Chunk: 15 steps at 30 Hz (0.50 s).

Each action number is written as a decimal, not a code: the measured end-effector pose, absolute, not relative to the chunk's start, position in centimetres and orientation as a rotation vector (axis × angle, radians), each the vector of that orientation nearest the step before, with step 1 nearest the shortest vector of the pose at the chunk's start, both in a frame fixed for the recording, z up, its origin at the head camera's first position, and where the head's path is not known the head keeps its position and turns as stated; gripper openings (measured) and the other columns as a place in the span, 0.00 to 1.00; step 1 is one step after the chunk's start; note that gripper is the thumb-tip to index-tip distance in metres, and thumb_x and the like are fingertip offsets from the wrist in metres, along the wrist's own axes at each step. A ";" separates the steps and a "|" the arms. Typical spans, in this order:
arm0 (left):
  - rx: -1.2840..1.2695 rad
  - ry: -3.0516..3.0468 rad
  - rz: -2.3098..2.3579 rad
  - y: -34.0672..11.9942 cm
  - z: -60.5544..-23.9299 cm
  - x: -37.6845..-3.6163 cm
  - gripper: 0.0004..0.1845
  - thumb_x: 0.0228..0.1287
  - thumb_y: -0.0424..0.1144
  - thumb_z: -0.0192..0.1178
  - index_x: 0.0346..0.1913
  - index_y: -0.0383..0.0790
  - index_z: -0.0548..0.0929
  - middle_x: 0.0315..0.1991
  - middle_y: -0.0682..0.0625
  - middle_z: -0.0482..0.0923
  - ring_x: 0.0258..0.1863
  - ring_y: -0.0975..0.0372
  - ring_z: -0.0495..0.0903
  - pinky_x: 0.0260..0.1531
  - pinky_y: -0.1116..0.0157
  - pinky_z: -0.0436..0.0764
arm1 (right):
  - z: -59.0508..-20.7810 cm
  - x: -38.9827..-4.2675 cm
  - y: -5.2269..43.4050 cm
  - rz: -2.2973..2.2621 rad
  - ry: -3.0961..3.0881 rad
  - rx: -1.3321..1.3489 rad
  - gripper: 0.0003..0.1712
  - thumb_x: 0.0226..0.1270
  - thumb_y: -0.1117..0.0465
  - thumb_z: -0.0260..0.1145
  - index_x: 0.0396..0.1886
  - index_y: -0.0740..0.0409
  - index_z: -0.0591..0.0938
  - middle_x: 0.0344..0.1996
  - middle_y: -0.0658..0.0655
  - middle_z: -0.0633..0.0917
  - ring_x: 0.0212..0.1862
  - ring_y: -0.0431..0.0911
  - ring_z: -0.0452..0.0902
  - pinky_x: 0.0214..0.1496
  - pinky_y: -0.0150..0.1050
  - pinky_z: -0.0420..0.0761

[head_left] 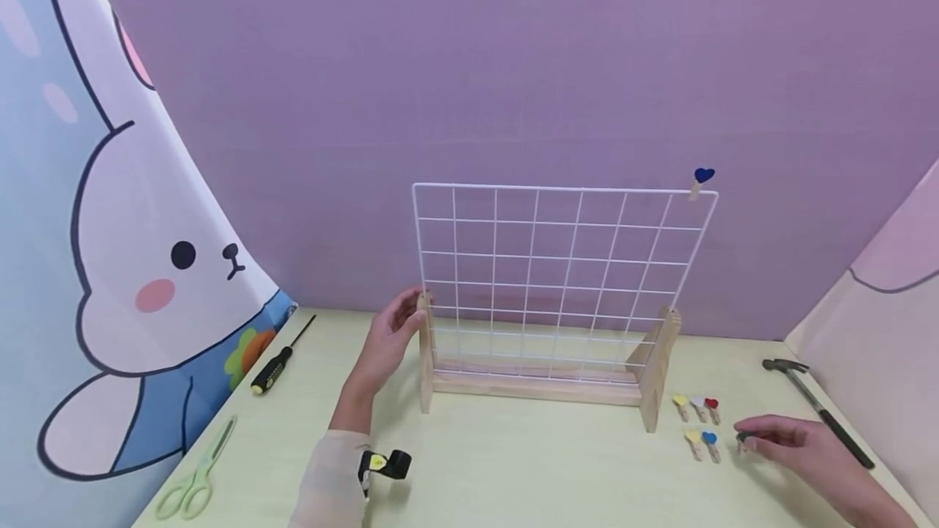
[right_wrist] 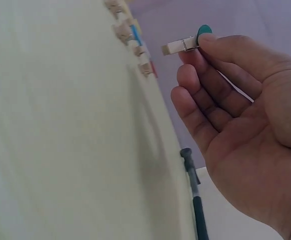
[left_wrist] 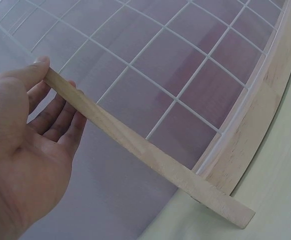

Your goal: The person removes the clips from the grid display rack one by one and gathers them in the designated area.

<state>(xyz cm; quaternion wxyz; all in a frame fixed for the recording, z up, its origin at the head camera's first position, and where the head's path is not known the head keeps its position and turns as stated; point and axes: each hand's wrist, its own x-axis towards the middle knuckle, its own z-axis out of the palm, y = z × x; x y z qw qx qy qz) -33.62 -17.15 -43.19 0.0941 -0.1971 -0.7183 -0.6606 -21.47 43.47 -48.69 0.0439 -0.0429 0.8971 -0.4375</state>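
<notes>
— We can't see much of the tiny wooden clip with the green heart (right_wrist: 188, 42) from up top; the right hand (head_left: 795, 440) covers most of it.

— And the four little heart clips on the table (head_left: 698, 422) are too small for us to see well.

— The right arm gets cut off at the picture's bottom corner.

— In the right wrist view, the black-handled hammer (right_wrist: 194, 200) runs off the bottom edge, and the pale green table (right_wrist: 60, 150) looks blurry.
</notes>
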 end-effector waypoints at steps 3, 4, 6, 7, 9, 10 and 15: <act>-0.573 -2.140 -1.965 -17.2 -43.2 -33.5 0.27 0.78 0.41 0.58 0.74 0.35 0.70 0.69 0.33 0.74 0.70 0.45 0.73 0.62 0.78 0.76 | -49.1 -21.6 43.3 -1.329 2.757 -0.190 0.18 0.75 0.61 0.66 0.57 0.69 0.83 0.46 0.38 0.90 0.45 0.26 0.82 0.44 0.25 0.82; -0.573 -2.139 -1.969 -17.2 -43.2 -33.5 0.27 0.78 0.41 0.57 0.74 0.35 0.70 0.69 0.32 0.74 0.70 0.44 0.73 0.62 0.78 0.76 | -49.3 -21.7 43.2 -1.332 2.748 -0.208 0.18 0.75 0.62 0.65 0.57 0.69 0.83 0.46 0.37 0.90 0.45 0.26 0.82 0.44 0.25 0.81; -0.577 -2.134 -1.977 -17.2 -43.2 -33.5 0.27 0.78 0.41 0.57 0.74 0.35 0.69 0.69 0.32 0.74 0.70 0.45 0.73 0.62 0.78 0.76 | -49.5 -21.8 43.2 -1.337 2.723 -0.224 0.17 0.76 0.63 0.64 0.57 0.70 0.82 0.45 0.37 0.90 0.45 0.26 0.82 0.44 0.25 0.81; -0.583 -2.130 -1.980 -17.2 -43.1 -33.5 0.27 0.78 0.41 0.57 0.74 0.35 0.69 0.69 0.32 0.73 0.70 0.45 0.72 0.62 0.78 0.76 | -49.6 -21.8 43.3 -1.338 2.706 -0.217 0.18 0.76 0.62 0.64 0.57 0.71 0.82 0.45 0.37 0.90 0.45 0.27 0.82 0.44 0.26 0.81; -0.607 -2.124 -1.972 -17.2 -43.0 -33.5 0.28 0.79 0.41 0.57 0.74 0.33 0.68 0.69 0.30 0.72 0.70 0.45 0.73 0.62 0.77 0.76 | -49.8 -21.9 43.3 -1.335 2.685 -0.196 0.18 0.77 0.62 0.64 0.57 0.71 0.82 0.44 0.37 0.90 0.44 0.26 0.81 0.43 0.27 0.82; -0.616 -2.117 -1.976 -17.2 -43.0 -33.5 0.28 0.79 0.41 0.57 0.74 0.33 0.68 0.69 0.31 0.73 0.70 0.44 0.72 0.63 0.77 0.76 | -49.8 -22.0 43.3 -1.334 2.677 -0.165 0.19 0.76 0.61 0.64 0.58 0.71 0.82 0.44 0.36 0.90 0.44 0.26 0.81 0.42 0.27 0.82; -0.610 -2.128 -1.959 -17.2 -43.0 -33.4 0.27 0.79 0.41 0.57 0.74 0.34 0.69 0.69 0.32 0.73 0.70 0.47 0.73 0.62 0.78 0.76 | -50.1 -22.2 43.2 -1.308 2.707 -0.118 0.20 0.75 0.60 0.66 0.58 0.70 0.82 0.44 0.36 0.90 0.44 0.25 0.80 0.42 0.27 0.83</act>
